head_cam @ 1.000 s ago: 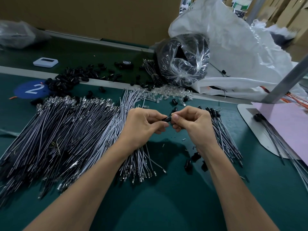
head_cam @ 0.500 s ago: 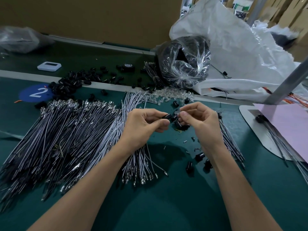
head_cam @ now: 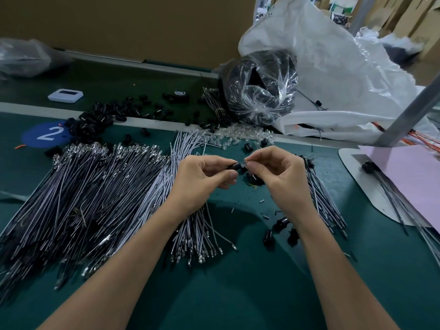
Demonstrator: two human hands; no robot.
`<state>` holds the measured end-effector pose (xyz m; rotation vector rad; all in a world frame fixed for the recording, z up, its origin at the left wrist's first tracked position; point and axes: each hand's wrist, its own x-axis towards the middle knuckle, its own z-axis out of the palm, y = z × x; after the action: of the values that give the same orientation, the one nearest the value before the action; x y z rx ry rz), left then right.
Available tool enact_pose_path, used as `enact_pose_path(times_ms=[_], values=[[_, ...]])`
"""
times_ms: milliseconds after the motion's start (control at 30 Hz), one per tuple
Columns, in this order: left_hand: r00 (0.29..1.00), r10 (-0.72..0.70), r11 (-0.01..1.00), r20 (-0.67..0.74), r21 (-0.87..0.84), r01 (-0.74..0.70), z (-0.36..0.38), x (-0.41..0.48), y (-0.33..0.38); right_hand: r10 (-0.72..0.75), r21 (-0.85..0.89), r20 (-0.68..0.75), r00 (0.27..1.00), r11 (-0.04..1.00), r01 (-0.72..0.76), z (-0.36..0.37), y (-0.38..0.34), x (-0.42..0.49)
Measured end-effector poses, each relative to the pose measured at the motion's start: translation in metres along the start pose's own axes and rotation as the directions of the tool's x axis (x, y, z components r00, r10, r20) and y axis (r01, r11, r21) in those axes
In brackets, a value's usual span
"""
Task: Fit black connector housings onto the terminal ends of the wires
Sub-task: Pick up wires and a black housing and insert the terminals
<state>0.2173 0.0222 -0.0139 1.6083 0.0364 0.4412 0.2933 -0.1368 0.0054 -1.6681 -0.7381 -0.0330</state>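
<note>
as both hands meet above the green surface (head_cam: 238, 294), a person's left hand (head_cam: 202, 179) pinches a black connector housing (head_cam: 234, 166) between thumb and forefinger, one end turned toward the right hand (head_cam: 281, 177). the right hand's thumb and forefinger are closed on a small pale piece (head_cam: 245, 163) right at the housing's mouth; at this size it cannot be told whether that piece is a wire's terminal end or something else. the great fan of unfitted wires (head_cam: 95, 198) lies under and to the outside of the left hand and forearm, a thinner bundle (head_cam: 321, 198) lies to the outside of the right hand, and a few loose housings (head_cam: 281, 223) sit just beside the right wrist. a heap of spare housings (head_cam: 95, 117) and a scatter of clear parts (head_cam: 228, 136) lie beyond the fingertips. the fitting appears to be at the point of entry, and the risk looks greatest here. if the piece goes in tilted it could bend or jam rather than seat, since both grips are fingertip pinches with little to steady the angle. a hard push could also squirt the smooth housing out of the left pinch, dropping it among the loose ones below. either forearm dragging sideways might rake the wire ends out of order.
</note>
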Motion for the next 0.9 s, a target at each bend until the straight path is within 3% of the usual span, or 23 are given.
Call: enact_pose_path(times_ms=[233,500,667,900], values=[[1.000,0.001,1.000,0.028,-0.002,-0.001,0.0009,0.0005,-0.0014,-0.044,0.018,0.038,0.998,0.999,0.043,0.0015,-0.0009,-0.0003],[0.998,0.033,0.999,0.049,0.017,-0.033,0.0001,0.0002,-0.0028,0.073,0.060,0.031,0.997,0.995,-0.075,-0.0023,0.0012,0.0014],[0.997,0.032,0.999,0.067,0.038,-0.034,-0.0003,-0.0001,-0.0044,0.068,0.008,0.092,0.993,0.998,-0.069,-0.0037,0.0021,0.0005],[0.990,0.020,1.000,0.136,-0.019,-0.017,-0.0019,-0.0004,-0.0023,0.085,0.099,0.166,0.982,0.990,-0.102,-0.0034,0.0017,0.0011]])
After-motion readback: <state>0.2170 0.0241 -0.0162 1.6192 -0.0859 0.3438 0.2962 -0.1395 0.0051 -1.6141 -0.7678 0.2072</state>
